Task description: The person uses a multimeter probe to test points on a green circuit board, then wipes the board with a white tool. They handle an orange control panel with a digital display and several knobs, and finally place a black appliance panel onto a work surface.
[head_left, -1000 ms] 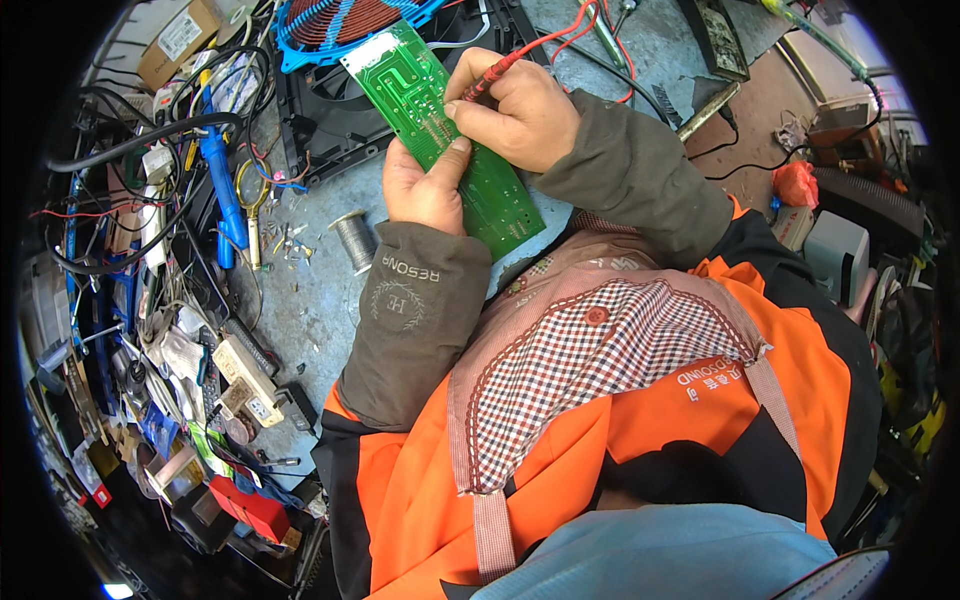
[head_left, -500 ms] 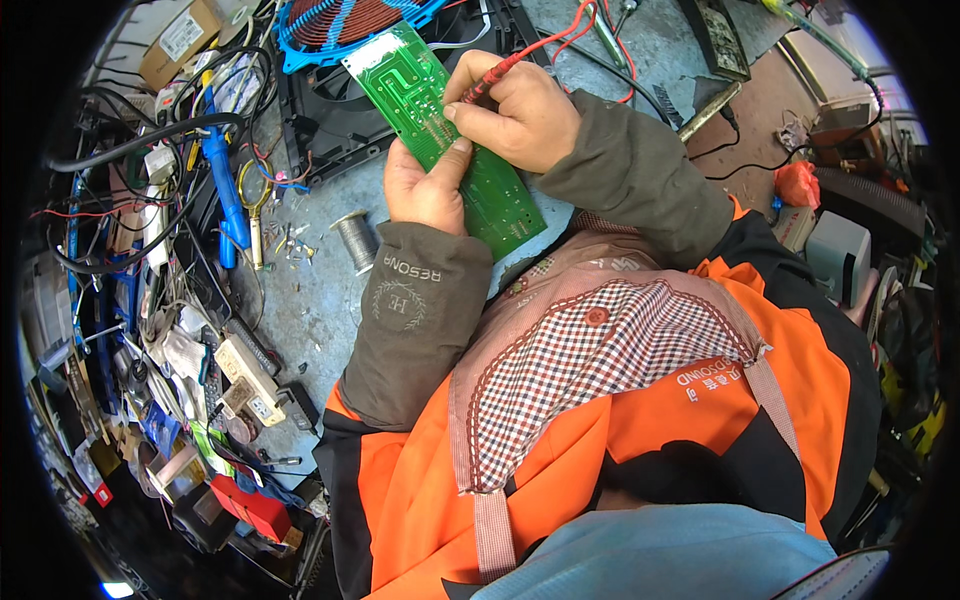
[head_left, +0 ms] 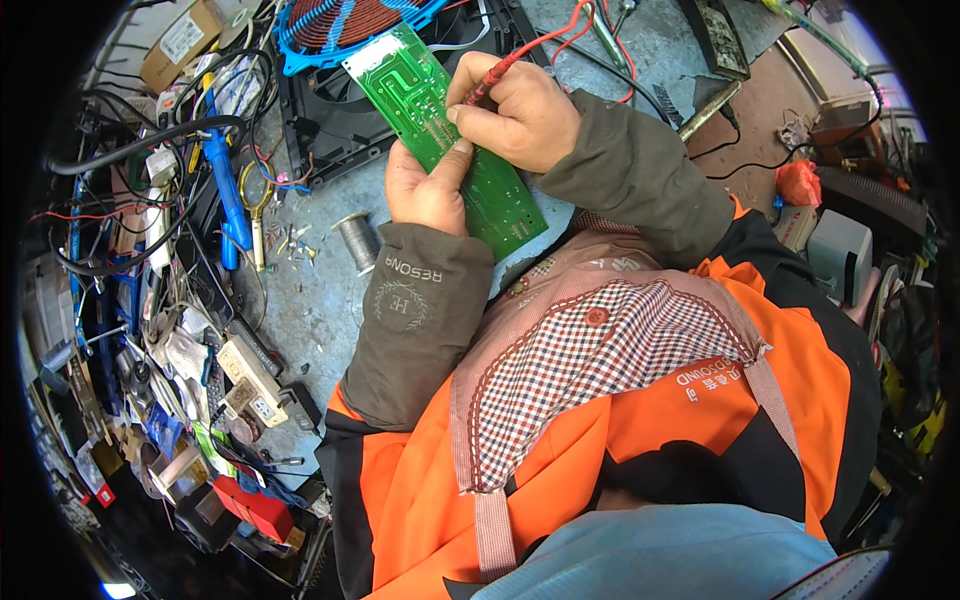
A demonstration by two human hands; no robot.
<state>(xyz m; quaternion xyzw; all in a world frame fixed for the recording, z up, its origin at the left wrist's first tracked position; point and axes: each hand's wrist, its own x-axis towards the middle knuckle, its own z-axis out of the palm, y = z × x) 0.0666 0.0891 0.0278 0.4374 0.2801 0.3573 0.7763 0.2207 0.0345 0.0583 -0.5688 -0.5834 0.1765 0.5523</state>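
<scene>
Head view: green board (head_left: 425, 112) lies in left fingers (head_left: 453, 168).

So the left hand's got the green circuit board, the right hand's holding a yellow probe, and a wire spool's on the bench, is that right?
Not quite: the probe in the right hand is red, not yellow, as the head view shows. The rest stands: the left hand holds the green circuit board, and a wire spool is on the bench.

Bright light; pale glare on circuit board (head_left: 425, 108); rim black, edges bent.
</scene>
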